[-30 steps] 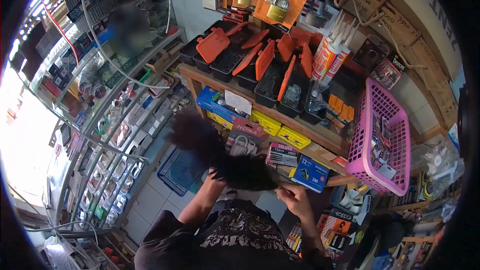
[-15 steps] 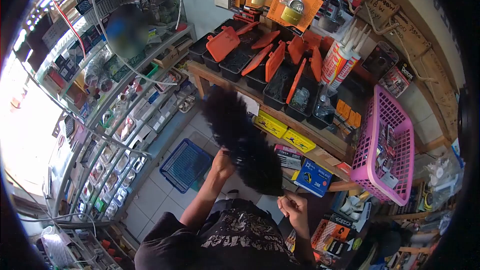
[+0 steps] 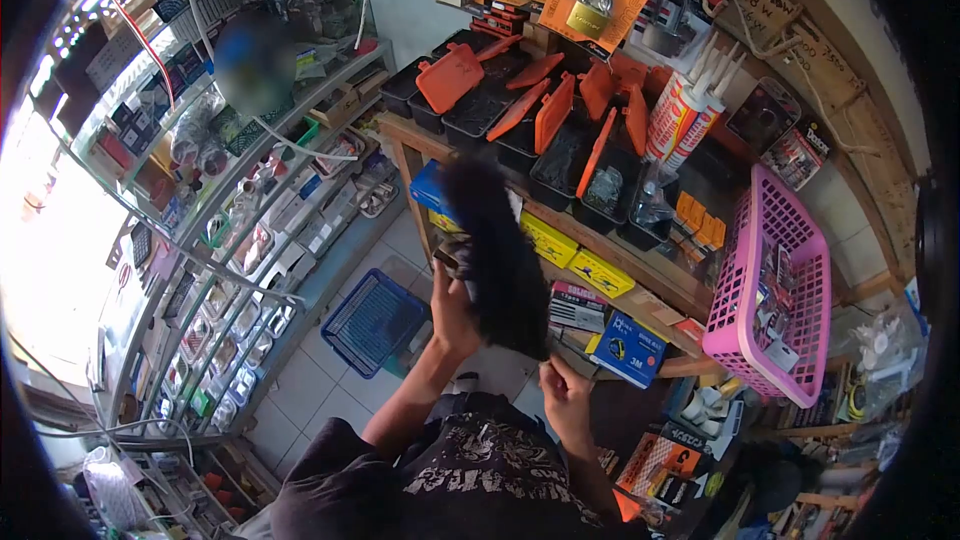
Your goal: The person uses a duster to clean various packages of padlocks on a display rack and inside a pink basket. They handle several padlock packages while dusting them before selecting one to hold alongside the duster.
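A black, fluffy feather duster [image 3: 497,270] slants across the middle, in front of the wooden shelf unit. Its near end is in my right hand [image 3: 568,395], fingers closed round the handle. Beside the duster's left edge is my left hand [image 3: 455,312], thumb upward, its other fingers partly hidden behind the feathers. A small dark piece with a tan edge [image 3: 446,259] shows at that thumb; I cannot tell what it is. Just beyond the duster, yellow boxes [image 3: 600,273] and a blue box [image 3: 627,348] stand on the lower shelf.
Black bins with orange lids [image 3: 450,78] line the wooden top, beside sealant tubes [image 3: 683,120]. Packaged padlocks [image 3: 590,12] hang above. A pink basket [image 3: 740,280] stands at right. A blue crate [image 3: 372,322] sits on the tiled floor, near a glass display case [image 3: 215,290].
The duster has swung more upright, its near end shifting left with my right hand. My left hand has risen a little, and its thumb now shows clear of the feathers.
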A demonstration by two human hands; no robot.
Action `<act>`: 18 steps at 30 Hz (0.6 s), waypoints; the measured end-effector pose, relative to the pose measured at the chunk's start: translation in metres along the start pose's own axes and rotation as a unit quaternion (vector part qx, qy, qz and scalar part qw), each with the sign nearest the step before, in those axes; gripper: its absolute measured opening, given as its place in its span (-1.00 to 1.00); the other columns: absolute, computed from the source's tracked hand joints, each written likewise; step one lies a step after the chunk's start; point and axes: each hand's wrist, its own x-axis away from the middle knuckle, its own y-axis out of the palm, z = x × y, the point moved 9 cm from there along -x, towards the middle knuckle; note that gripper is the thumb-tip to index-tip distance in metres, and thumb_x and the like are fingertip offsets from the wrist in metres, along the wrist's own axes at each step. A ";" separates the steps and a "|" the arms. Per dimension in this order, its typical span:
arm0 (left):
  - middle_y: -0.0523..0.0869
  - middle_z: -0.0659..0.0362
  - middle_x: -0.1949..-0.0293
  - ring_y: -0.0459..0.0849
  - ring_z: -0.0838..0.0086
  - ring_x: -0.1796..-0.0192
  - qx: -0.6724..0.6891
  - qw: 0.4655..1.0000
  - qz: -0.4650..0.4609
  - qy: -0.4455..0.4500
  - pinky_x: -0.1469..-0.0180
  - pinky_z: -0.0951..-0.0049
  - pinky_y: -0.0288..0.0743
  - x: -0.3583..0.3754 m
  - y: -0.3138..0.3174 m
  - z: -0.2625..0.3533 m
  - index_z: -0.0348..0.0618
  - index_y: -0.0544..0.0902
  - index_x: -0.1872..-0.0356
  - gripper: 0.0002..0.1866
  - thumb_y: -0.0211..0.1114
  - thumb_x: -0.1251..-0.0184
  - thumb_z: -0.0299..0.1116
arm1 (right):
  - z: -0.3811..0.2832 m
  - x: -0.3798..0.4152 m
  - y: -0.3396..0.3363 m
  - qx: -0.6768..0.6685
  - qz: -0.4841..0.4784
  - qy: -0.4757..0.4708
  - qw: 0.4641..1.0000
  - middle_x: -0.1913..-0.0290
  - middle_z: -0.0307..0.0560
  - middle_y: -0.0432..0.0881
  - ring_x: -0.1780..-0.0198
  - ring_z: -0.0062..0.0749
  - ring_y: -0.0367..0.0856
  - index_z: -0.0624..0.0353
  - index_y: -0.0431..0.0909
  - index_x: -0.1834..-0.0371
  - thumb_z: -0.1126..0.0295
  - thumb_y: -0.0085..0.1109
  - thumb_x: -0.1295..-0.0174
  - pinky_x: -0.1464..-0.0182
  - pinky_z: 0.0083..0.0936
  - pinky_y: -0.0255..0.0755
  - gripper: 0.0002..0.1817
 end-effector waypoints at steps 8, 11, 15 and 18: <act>0.48 0.06 -0.30 0.44 0.18 -0.33 0.058 0.997 -0.020 0.049 -0.43 0.11 0.23 0.002 0.008 0.033 -0.16 0.35 -0.38 -0.28 -0.19 -0.49 0.23 | 0.010 0.013 -0.012 0.025 -0.007 -0.004 1.000 0.58 -0.27 0.42 0.54 -0.71 0.25 0.39 0.62 0.09 0.32 0.17 -0.37 0.50 -0.59 0.16 -0.71; 0.37 0.04 -0.40 0.33 0.12 -0.42 -0.076 0.982 0.090 0.146 -0.47 0.10 0.15 -0.004 -0.020 0.051 -0.14 0.22 -0.46 -0.20 -0.24 -0.46 0.30 | -0.013 0.016 0.011 0.018 -0.078 -0.011 0.997 0.57 -0.39 0.27 0.48 -0.72 0.17 0.28 0.42 0.42 0.43 0.10 -0.35 0.46 -0.63 0.10 -0.80; 0.47 0.08 -0.31 0.42 0.20 -0.34 0.008 0.997 -0.008 0.081 -0.43 0.12 0.21 -0.002 -0.011 0.043 -0.15 0.32 -0.39 -0.26 -0.15 -0.47 0.26 | 0.018 0.015 0.000 0.017 -0.038 0.003 0.999 0.59 -0.29 0.37 0.53 -0.71 0.20 0.35 0.59 0.27 0.32 0.13 -0.40 0.49 -0.60 0.14 -0.75; 0.42 0.05 -0.35 0.37 0.18 -0.39 -0.080 0.976 0.083 0.186 -0.45 0.11 0.16 -0.012 -0.041 0.063 -0.16 0.27 -0.43 -0.21 -0.24 -0.46 0.30 | 0.013 0.027 0.016 0.031 -0.104 -0.015 0.994 0.59 -0.29 0.36 0.52 -0.71 0.19 0.36 0.57 0.30 0.33 0.10 -0.41 0.48 -0.59 0.15 -0.74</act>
